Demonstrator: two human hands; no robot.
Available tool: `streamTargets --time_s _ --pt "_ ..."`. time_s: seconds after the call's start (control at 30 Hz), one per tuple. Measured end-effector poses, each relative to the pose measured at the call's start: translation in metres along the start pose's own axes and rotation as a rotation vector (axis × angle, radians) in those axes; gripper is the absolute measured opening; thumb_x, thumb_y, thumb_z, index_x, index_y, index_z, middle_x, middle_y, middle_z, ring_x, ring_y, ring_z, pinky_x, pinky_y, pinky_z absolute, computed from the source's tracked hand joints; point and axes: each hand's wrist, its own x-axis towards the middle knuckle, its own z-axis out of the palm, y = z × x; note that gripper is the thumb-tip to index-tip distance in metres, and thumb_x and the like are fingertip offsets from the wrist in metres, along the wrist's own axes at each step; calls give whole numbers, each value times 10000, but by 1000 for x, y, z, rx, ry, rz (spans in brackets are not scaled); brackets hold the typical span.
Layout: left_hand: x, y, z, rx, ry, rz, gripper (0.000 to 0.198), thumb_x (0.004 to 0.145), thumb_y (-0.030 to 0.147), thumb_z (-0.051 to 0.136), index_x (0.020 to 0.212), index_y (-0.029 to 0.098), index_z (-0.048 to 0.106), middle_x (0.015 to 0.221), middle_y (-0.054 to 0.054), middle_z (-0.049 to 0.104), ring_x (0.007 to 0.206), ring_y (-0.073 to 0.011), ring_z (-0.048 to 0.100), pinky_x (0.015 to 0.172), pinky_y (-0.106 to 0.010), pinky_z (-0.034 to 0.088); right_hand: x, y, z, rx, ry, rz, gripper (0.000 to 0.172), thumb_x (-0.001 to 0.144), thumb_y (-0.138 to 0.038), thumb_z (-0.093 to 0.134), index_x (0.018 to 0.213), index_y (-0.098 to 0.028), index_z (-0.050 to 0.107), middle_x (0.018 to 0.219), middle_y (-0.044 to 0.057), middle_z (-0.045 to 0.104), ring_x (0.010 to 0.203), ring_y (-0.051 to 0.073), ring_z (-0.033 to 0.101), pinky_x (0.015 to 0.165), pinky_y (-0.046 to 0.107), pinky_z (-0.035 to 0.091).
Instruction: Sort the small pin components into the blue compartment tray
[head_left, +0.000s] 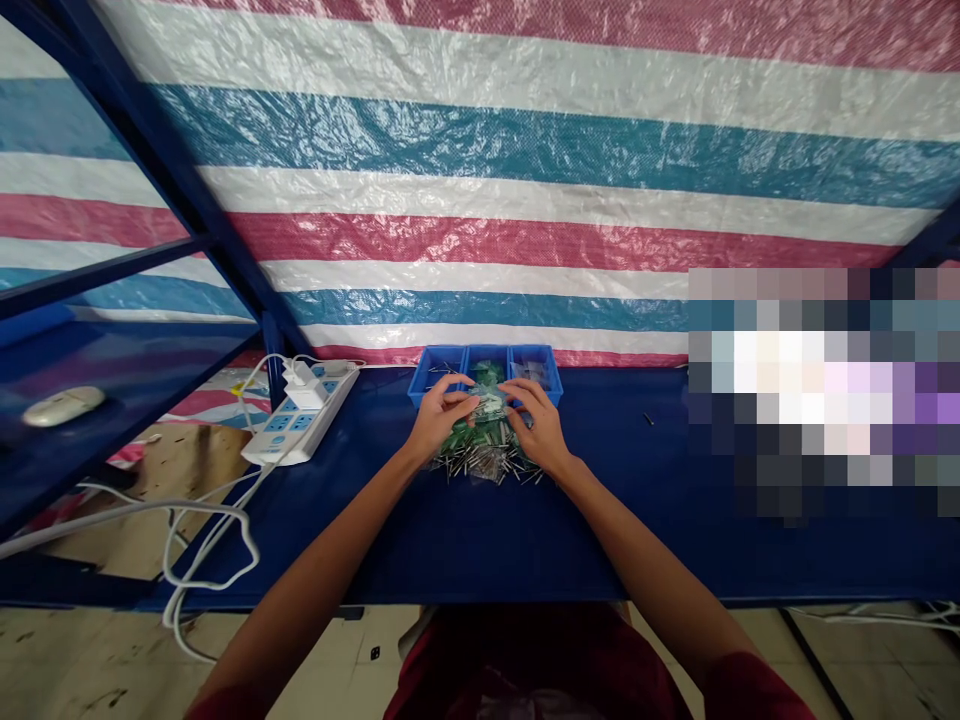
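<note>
Over the pile, my left hand (442, 412) and my right hand (538, 424) face each other. Fingers and thumbs of both are closed on the two sides of a small see-through plastic bag (490, 406), with something pale in it that I cannot make out. Under and in front of the hands lies a heap of thin metal pins or screws (480, 462), mixed with green pieces (457, 440) and bits of plastic film. Just behind stands a blue three-part tray (556, 385): dark thin parts on the left, green pieces in the middle, see-through bags on the right.
A white power strip (289, 425) with a plugged-in adapter (304, 388) and loose cables (217, 535) is on the left. One small dark pin (648, 419) lies on the blue table (480, 560) to the right. A striped sheet (480, 190) hangs behind. The far right is blurred out.
</note>
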Motion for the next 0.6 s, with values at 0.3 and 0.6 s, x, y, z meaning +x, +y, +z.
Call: streamTargets --time_s 0.3,0.6 --pt "-1 0 0 288 -1 186 366 817 503 606 702 167 694 956 -90 632 877 -214 593 750 -305 473 1 3 2 -72 59 67 232 879 -410 569 944 -203 650 777 33 669 670 170 624 678 297 532" --pt "1 -7 -2 161 -174 34 254 761 406 689 813 158 706 729 -43 675 655 -167 610 637 -280 481 2 -2 0 71 105 180 237 839 -424 608 808 -193 652 748 23 672 665 162 623 641 280 527"
